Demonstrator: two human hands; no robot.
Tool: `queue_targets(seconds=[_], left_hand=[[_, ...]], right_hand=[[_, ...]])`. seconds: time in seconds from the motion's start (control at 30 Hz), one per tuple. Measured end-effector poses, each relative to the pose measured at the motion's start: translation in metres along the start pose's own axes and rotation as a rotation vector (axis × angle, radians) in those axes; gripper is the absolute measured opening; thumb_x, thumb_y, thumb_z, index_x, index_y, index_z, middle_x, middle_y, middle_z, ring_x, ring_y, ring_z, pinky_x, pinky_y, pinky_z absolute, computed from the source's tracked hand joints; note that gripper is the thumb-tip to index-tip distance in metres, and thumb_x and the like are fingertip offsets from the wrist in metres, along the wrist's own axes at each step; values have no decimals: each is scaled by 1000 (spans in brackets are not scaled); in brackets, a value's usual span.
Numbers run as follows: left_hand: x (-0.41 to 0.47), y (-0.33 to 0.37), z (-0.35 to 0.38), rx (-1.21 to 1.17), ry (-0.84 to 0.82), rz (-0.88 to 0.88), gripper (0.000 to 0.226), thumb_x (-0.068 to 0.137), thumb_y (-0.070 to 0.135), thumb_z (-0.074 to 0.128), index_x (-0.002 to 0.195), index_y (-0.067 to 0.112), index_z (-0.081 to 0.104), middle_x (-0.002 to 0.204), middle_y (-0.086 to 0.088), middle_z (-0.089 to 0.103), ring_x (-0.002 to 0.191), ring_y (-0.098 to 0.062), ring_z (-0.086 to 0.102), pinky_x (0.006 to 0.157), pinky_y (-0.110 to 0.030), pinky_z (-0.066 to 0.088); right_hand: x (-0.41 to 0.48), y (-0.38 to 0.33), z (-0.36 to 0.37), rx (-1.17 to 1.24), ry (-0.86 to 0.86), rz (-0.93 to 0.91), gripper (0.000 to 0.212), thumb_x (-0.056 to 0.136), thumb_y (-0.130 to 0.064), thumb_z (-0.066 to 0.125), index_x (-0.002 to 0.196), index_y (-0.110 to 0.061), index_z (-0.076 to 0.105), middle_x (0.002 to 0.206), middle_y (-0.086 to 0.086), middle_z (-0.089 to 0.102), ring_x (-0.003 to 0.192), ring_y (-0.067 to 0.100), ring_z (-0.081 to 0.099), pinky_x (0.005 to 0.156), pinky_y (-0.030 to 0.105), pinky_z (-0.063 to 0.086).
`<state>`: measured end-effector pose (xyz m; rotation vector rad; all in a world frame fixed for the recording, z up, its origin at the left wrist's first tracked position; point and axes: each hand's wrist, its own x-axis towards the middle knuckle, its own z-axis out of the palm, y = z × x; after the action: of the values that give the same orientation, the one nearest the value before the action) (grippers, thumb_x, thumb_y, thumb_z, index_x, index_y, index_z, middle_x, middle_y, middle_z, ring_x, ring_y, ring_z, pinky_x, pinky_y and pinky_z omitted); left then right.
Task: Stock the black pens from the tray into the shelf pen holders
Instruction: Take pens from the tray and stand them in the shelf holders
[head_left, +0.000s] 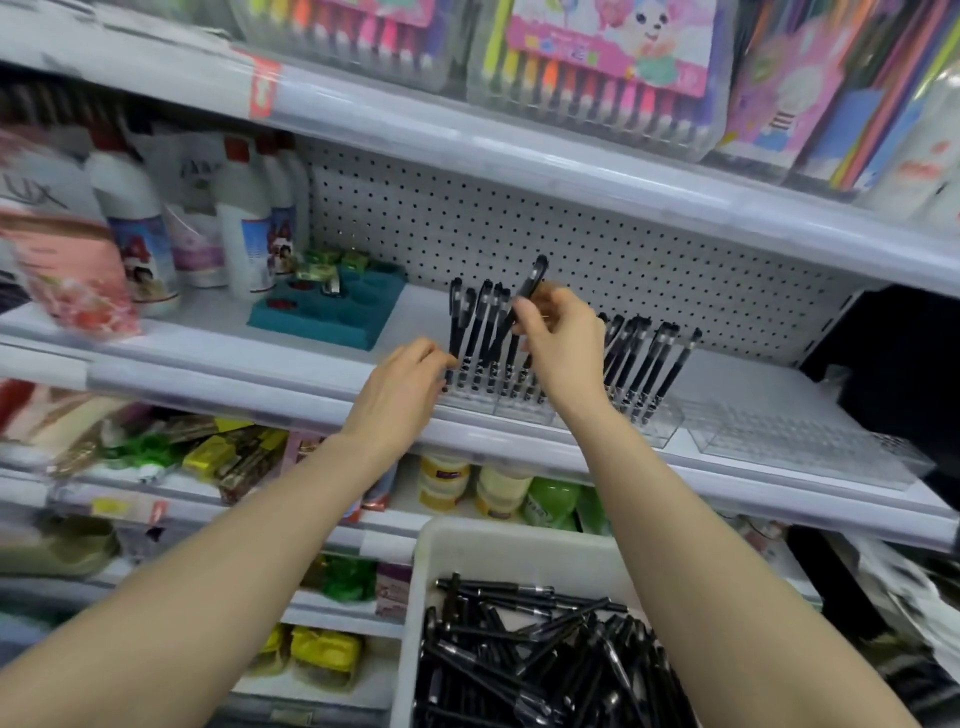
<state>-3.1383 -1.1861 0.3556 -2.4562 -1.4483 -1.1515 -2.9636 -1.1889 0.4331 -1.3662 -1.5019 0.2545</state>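
1. Though poised above the clear pen holder (478, 402), not yet seated: black pen (535, 278) pinched mid-barrel by right hand (563, 343), cap up-right, tip down-left.
2. Long axis tilted against standing pens (470, 332) — likely needs righting before lowering.
3. Left hand (405, 384) lower-left, fingers curled at end pens; grip cannot be told.
4. Remaining stock heaped in white tray (431, 561) below.

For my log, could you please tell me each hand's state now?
Left hand: at the standing pens; grip cannot be told.
Right hand: pinching a pen.
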Motion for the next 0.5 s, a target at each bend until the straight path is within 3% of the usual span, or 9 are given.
queue_targets(seconds=[0.2, 0.37, 0.5], left_hand=[[4, -8, 4, -42, 19, 17, 25, 87, 0, 62, 110, 8, 65, 106, -9, 59, 95, -27, 57, 76, -40, 50], [4, -10, 6, -61, 34, 24, 26, 83, -2, 66, 107, 8, 66, 103, -8, 59, 92, -26, 58, 73, -38, 51], [5, -8, 7, -68, 45, 17, 25, 83, -2, 65, 106, 8, 66, 101, -7, 58, 90, -25, 57, 70, -41, 52]], right_hand=[[7, -2, 27, -90, -15, -26, 20, 95, -31, 57, 98, -13, 66, 79, 1, 71, 75, 20, 68, 73, 47, 57], [-2, 8, 41, -277, -113, -37, 23, 95, -30, 57, 96, -9, 67, 75, 6, 69, 74, 27, 64, 72, 40, 54], [-9, 11, 45, -276, -104, -2, 25, 97, -32, 55, 104, -10, 67, 80, 8, 69, 75, 26, 62, 70, 35, 51]])
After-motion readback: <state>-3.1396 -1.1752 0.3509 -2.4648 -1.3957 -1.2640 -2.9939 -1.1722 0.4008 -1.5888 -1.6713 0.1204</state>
